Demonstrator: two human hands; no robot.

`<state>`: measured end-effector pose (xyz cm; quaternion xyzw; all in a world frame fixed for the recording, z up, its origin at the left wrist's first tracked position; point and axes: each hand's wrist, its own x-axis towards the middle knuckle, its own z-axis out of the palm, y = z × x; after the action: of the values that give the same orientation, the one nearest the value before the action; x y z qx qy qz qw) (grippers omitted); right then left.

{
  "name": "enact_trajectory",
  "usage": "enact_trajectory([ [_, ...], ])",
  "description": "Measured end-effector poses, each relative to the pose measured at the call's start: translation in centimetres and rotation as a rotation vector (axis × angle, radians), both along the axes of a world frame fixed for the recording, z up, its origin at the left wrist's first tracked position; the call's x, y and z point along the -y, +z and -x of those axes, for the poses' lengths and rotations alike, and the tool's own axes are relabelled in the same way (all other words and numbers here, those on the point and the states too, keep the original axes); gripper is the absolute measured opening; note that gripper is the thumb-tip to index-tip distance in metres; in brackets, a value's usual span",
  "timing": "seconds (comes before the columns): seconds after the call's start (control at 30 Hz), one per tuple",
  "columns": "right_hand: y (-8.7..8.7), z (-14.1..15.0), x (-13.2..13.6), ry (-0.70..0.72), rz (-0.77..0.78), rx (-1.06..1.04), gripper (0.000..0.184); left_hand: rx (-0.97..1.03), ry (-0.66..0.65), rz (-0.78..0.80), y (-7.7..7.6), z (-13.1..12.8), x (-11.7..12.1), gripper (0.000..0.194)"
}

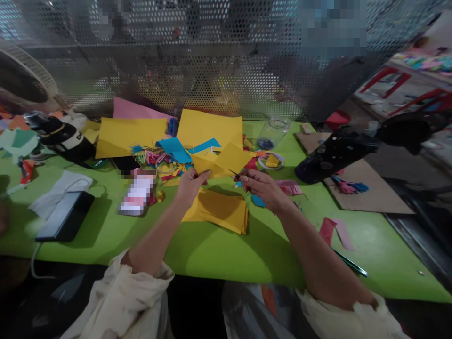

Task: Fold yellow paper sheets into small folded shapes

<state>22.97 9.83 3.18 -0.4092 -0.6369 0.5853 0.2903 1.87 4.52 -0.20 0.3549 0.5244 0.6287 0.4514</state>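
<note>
My left hand (189, 184) pinches the near left edge of a folded sheet of yellow paper (230, 157), thumb on top. In my right hand (262, 186) is a pair of scissors (233, 173); the dark blades point left against the sheet, and the handles are mostly hidden by my fingers. Just below both hands lies a stack of yellow-orange paper pieces (222, 209) on the green table (229, 256). Behind the held sheet are blue paper strips (174, 149) and colourful scraps.
Large yellow sheets (212, 127) lean at the back, near a glass jar (274, 134). Dark bottles stand left (65, 139) and right (332, 155). A phone (138, 193), a tissue-topped box (67, 219), a fan (26, 73) and a green pen (350, 262) are around.
</note>
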Motion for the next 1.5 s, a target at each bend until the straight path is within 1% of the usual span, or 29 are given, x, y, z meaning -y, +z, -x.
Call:
enact_trajectory([
  [0.2, -0.1, -0.1, -0.1, 0.005, -0.013, -0.01, 0.04, 0.018, 0.0, -0.004, 0.0, -0.1, 0.0, 0.026],
  [0.43, -0.6, 0.0, -0.2, -0.024, -0.014, -0.035, 0.037, 0.007, -0.003, -0.002, 0.1, -0.1, 0.0, 0.026],
  [0.7, -0.3, 0.2, -0.2, -0.042, -0.034, -0.024, 0.033, -0.002, -0.006, -0.009, 0.1, -0.1, 0.0, 0.026],
  [0.97, 0.2, 0.5, 0.2, -0.007, -0.015, -0.01, 0.039, -0.024, -0.045, 0.003, 0.0, -0.6, 0.1, 0.033],
  [1.1, 0.1, 0.6, 0.3, -0.001, -0.01, -0.008, 0.041, -0.021, -0.068, -0.007, -0.3, -0.8, 0.0, 0.03],
  [1.3, -0.2, 0.7, 0.3, -0.03, -0.006, -0.018, 0.041, 0.022, -0.053, 0.011, -0.3, -1.1, 0.0, 0.029],
  [1.5, -0.1, 0.9, 0.4, -0.059, 0.017, -0.044, 0.041, 0.023, -0.053, 0.042, -0.1, -1.1, 0.1, 0.028],
])
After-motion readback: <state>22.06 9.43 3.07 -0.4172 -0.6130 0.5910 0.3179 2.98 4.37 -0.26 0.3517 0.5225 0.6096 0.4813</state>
